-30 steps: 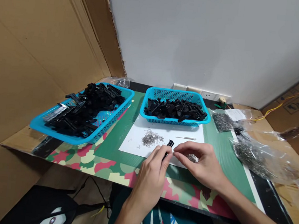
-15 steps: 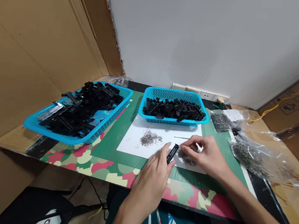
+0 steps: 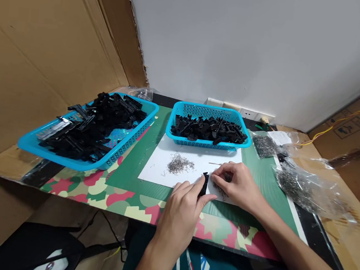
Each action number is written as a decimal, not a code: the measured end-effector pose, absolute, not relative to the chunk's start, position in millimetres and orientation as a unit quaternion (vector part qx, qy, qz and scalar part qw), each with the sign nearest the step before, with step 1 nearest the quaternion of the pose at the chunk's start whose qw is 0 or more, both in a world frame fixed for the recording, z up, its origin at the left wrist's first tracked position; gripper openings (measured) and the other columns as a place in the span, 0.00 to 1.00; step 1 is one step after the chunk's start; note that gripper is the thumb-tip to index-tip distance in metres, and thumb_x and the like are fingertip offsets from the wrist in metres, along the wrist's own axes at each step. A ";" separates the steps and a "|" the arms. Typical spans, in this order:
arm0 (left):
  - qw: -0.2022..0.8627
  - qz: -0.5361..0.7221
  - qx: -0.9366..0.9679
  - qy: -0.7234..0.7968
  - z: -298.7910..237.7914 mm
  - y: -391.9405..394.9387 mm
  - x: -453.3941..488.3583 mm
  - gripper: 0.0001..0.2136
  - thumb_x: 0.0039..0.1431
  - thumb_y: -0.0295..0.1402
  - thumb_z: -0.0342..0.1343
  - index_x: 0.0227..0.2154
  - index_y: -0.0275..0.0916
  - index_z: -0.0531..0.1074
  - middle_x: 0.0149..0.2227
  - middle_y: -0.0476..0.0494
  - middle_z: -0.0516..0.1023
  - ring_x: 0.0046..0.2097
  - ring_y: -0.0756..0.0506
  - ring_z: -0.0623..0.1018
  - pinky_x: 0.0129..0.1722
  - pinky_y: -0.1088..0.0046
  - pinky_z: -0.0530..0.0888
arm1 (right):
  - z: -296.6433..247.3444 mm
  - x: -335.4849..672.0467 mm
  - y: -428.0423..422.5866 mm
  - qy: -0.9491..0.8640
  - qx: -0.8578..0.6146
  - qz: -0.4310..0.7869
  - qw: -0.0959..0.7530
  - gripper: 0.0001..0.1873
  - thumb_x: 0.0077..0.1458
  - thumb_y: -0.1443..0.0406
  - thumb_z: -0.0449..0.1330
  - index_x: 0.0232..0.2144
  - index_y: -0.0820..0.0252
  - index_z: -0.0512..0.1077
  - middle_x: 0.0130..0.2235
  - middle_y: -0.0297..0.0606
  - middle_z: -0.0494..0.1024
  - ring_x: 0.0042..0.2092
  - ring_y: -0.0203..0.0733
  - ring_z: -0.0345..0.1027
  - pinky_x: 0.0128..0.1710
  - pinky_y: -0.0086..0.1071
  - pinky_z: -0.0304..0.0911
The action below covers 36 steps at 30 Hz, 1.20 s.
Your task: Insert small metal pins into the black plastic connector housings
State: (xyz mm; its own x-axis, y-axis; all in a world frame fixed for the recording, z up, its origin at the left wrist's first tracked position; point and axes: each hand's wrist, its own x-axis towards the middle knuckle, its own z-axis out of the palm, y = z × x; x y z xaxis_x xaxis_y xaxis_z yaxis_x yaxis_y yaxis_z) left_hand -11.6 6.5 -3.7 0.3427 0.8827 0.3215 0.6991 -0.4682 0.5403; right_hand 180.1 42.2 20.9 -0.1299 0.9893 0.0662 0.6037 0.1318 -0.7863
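Observation:
My left hand (image 3: pixel 180 213) grips a narrow black plastic part (image 3: pixel 205 185) between fingers and thumb, low over the front of a white paper sheet (image 3: pixel 151 168). Just right of it, my right hand (image 3: pixel 240 186) has thumb and forefinger pinched together near the part's upper end. Whatever sits in that pinch is too small to make out. Beneath the right hand lies a pile of tiny metal pieces (image 3: pixel 222 193), partly covered by the fingers. A second pile of small bent wire pieces (image 3: pixel 179 164) rests on the paper, left of the part.
Behind the paper stands a blue basket (image 3: pixel 207 144) of black plastic pieces. A larger blue basket (image 3: pixel 131 141) with longer black parts is at left. A thin metal rod (image 3: pixel 215 164) lies behind my right hand. Plastic bags of metal pieces (image 3: pixel 293 184) lie right, beside cardboard (image 3: pixel 352 130).
The black part has turned in my left hand, from its slotted face to a narrower dark side. My left thumb now stretches out to the right. The right hand stays pinched close by.

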 end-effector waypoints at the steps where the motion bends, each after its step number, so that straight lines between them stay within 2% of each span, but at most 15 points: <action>1: 0.155 0.292 0.806 0.490 -3.5 6.4 -11.5 0.18 0.74 0.43 0.53 0.59 0.42 0.74 0.36 0.42 0.82 0.40 0.37 0.80 0.40 0.60 0.76 | 20.9 179.8 42.3 -0.684 -0.582 0.307 0.313 0.08 0.57 0.68 0.63 0.27 0.60 0.82 0.28 0.38 0.84 0.29 0.42 0.75 0.31 0.32 0.65; 8: 0.170 0.282 0.810 0.485 -0.4 4.9 -11.6 0.15 0.73 0.40 0.56 0.57 0.42 0.75 0.35 0.43 0.80 0.40 0.38 0.79 0.39 0.62 0.74 | 21.9 177.8 42.3 -0.682 -0.584 0.309 0.313 0.09 0.57 0.67 0.62 0.26 0.61 0.80 0.28 0.38 0.83 0.28 0.40 0.72 0.28 0.31 0.61; 12: 0.180 0.276 0.810 0.486 -0.9 3.8 -11.4 0.13 0.72 0.41 0.56 0.54 0.42 0.76 0.38 0.42 0.81 0.42 0.37 0.78 0.40 0.61 0.74 | 21.8 175.7 41.6 -0.687 -0.589 0.286 0.314 0.09 0.55 0.68 0.61 0.24 0.61 0.78 0.21 0.33 0.76 0.24 0.36 0.65 0.26 0.30 0.57; 15: 0.168 0.268 0.816 0.483 -1.9 3.2 -11.3 0.15 0.73 0.42 0.56 0.54 0.40 0.75 0.38 0.41 0.81 0.41 0.38 0.78 0.41 0.60 0.74 | 22.3 175.0 40.9 -0.691 -0.587 0.286 0.310 0.09 0.54 0.68 0.61 0.24 0.62 0.78 0.20 0.31 0.72 0.23 0.35 0.63 0.25 0.30 0.55; 19: 0.160 0.264 0.820 0.482 -1.2 3.2 -11.8 0.18 0.72 0.41 0.57 0.59 0.40 0.73 0.39 0.42 0.81 0.42 0.39 0.79 0.42 0.61 0.74 | 22.8 175.4 41.1 -0.694 -0.589 0.284 0.302 0.08 0.54 0.69 0.61 0.25 0.62 0.79 0.20 0.31 0.72 0.24 0.35 0.63 0.25 0.30 0.55; 25: 0.151 0.264 0.827 0.473 0.2 3.3 -12.3 0.19 0.70 0.37 0.60 0.60 0.37 0.72 0.40 0.42 0.82 0.43 0.39 0.80 0.43 0.62 0.75 | 21.3 176.6 40.5 -0.700 -0.587 0.273 0.303 0.08 0.53 0.70 0.61 0.26 0.63 0.80 0.20 0.30 0.70 0.24 0.34 0.62 0.25 0.29 0.54; 36: 0.157 0.260 0.825 0.477 2.6 2.8 -11.6 0.16 0.72 0.37 0.58 0.58 0.39 0.73 0.40 0.43 0.82 0.42 0.40 0.79 0.42 0.64 0.73 | 22.9 172.4 36.6 -0.699 -0.593 0.251 0.312 0.09 0.57 0.67 0.62 0.25 0.62 0.79 0.24 0.35 0.76 0.26 0.36 0.63 0.27 0.30 0.54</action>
